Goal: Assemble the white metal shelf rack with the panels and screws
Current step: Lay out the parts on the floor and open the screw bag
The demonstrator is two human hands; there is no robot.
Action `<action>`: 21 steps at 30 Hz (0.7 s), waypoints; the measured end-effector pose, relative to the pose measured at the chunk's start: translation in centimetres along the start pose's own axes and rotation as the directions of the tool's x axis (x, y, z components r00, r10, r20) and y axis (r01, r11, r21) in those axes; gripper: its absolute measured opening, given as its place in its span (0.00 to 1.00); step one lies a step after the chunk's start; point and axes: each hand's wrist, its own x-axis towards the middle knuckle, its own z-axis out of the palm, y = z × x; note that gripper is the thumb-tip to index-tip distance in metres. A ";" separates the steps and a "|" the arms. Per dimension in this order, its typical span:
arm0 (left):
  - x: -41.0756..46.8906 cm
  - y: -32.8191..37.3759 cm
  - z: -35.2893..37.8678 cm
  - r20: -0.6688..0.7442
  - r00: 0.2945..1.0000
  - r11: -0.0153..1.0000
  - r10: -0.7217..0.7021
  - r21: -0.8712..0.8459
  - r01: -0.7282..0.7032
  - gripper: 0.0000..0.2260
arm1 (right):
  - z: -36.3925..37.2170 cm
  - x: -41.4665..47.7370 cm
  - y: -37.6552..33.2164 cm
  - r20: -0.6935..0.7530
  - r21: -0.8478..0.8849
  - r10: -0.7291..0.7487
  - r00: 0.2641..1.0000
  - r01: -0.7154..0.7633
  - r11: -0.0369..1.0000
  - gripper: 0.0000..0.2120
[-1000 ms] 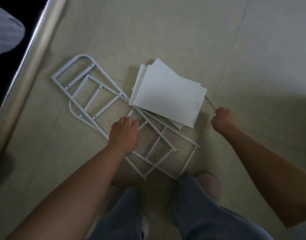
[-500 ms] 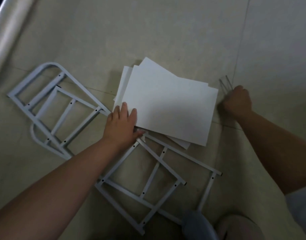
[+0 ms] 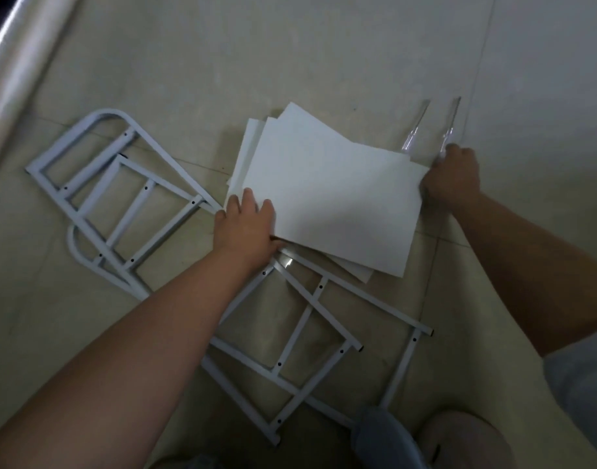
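Beige floor tiles [image 3: 324, 55] are carrying everything, with a pale rail [image 3: 16, 82] running along the upper-left edge. Two white side frames [image 3: 168, 157] are lying overlapped and askew. A loose stack of shelf panels [image 3: 253, 137] is resting partly on them and partly on the floor.

The left grip [image 3: 246, 228] is lying on the near-left corner of the top panel [image 3: 341, 204]. Its fingers are spread flat on the face and its thumb seems to be tucking under the edge, a shallow pinch. The right grip [image 3: 454, 177] is curling into a fist against the panel's right edge. It appears to be closing round the lower end of a clear-handled tool [image 3: 452, 120]. A second clear tool [image 3: 416, 126] is lying just beside it, its tip disappearing behind the panel's far corner. No screws are showing.

The main risk is probably the top panel dragging the fanned sheets beneath it, sending them sliding onto the bare frame tubes. A corner pinch is likely giving little control, so the sheet could sag or swing. With the right fist already occupied, the tool could scrape the painted face, and the loose tool could roll away if the corner is nudging it.
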 end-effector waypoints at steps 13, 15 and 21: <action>0.8 -1.6 0.4 0.029 0.993 0.933 -0.111 -0.341 0.114 0.30 | 0.6 -2.8 -2.9 0.290 -0.362 -0.083 0.953 0.189 0.913 0.21; 1.1 -2.1 0.6 0.033 0.993 0.903 -0.113 -0.414 0.116 0.34 | 0.4 -2.5 -4.0 0.316 -0.421 -0.118 0.941 0.250 0.872 0.28; 0.5 -1.9 0.7 -0.078 0.921 0.763 -0.382 -0.588 0.267 0.35 | 2.1 -0.7 -7.4 0.390 -0.302 -0.259 0.884 0.388 0.871 0.41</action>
